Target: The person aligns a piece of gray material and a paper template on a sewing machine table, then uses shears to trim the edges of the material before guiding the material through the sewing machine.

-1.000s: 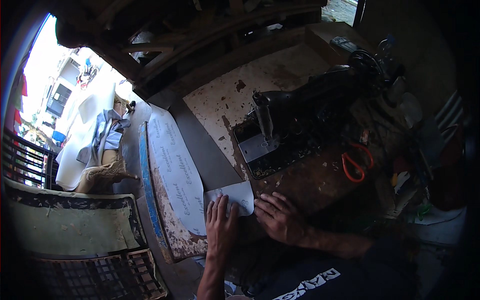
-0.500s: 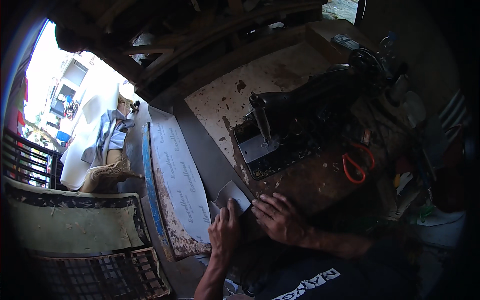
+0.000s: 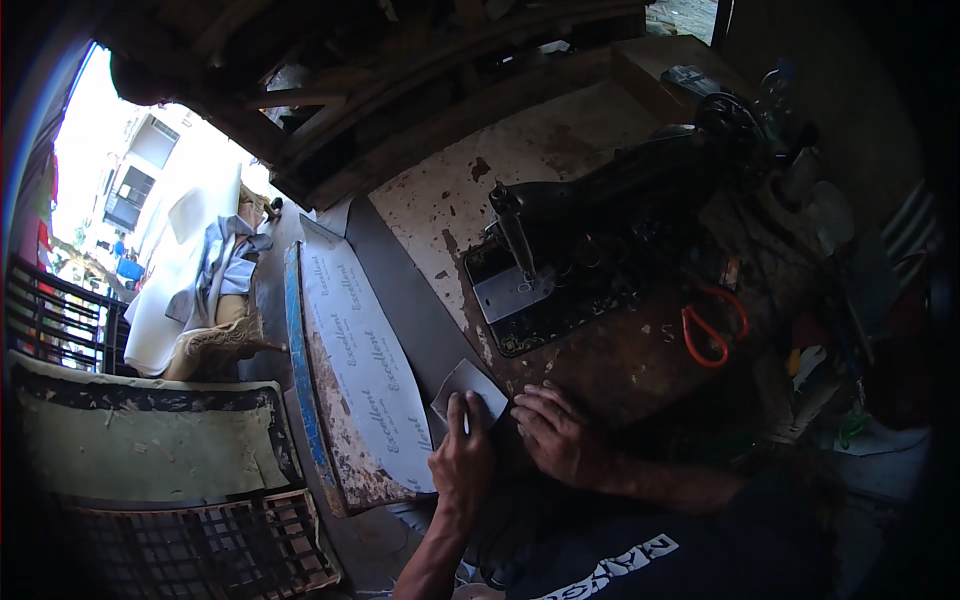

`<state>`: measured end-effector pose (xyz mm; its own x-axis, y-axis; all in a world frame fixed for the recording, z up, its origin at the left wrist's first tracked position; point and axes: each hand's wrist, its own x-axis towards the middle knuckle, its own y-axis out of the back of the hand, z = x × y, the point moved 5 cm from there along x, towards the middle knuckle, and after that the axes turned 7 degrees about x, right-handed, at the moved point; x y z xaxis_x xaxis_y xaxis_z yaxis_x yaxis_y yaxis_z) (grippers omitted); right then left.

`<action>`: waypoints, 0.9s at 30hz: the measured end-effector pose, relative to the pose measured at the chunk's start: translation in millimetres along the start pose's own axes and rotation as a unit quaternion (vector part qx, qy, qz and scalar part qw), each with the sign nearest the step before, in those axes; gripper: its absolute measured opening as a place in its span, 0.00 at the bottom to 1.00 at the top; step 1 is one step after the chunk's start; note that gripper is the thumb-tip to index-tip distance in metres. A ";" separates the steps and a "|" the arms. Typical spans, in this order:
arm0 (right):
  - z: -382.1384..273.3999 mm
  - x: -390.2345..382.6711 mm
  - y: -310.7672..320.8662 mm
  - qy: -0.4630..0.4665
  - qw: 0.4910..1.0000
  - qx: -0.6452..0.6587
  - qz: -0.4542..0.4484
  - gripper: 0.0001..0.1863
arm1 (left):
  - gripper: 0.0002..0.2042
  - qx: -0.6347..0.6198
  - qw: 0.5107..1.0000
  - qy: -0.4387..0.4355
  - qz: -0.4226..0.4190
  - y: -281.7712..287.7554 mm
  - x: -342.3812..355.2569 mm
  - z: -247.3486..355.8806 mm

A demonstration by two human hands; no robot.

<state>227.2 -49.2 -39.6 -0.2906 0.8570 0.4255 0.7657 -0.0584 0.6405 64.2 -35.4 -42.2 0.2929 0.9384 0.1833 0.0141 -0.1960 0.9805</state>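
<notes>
My left hand [image 3: 462,465] reaches in from below, with its index and middle fingers stretched over a small pale piece of sheet material [image 3: 468,382]. Its thumb is hidden. To the right, my right hand [image 3: 562,438] rests at the table's near edge, fingers extended and slightly bent, holding nothing that I can see. Beside my left hand lies a long white printed strip [image 3: 362,345] with a curved edge. A dark grey sheet [image 3: 395,270] runs between that strip and a worn tabletop [image 3: 425,200]. On the tabletop stands a black sewing machine [image 3: 590,210].
Orange-handled scissors [image 3: 708,335] lie right of the machine. A blue-edged board [image 3: 300,360] shows under the strip. At the lower left is a green panel [image 3: 150,440] above a woven lattice frame [image 3: 200,545]. White and grey fabric [image 3: 190,275] is heaped behind.
My left hand has moved slightly right, its fingers now further over the small pale piece. My right hand stays near the table edge. The whole view has shifted slightly.
</notes>
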 end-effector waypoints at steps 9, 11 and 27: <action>10.0 3.7 13.6 -0.071 0.988 0.135 0.033 0.13 | 0.29 0.019 0.999 -0.021 0.025 -2.2 -4.7 2.3; 10.5 3.9 12.9 -0.072 0.986 0.149 0.032 0.13 | 0.29 0.022 0.999 -0.017 0.023 -2.3 -5.3 2.5; 7.0 3.8 11.1 -0.051 0.993 0.111 0.008 0.16 | 0.28 0.043 0.999 -0.028 0.013 -3.6 -4.7 4.2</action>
<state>238.7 -42.9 -35.3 -0.2273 0.9047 0.3604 0.8801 0.0324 0.4737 66.8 -40.3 -46.8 0.3480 0.9153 0.2028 0.0862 -0.2467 0.9653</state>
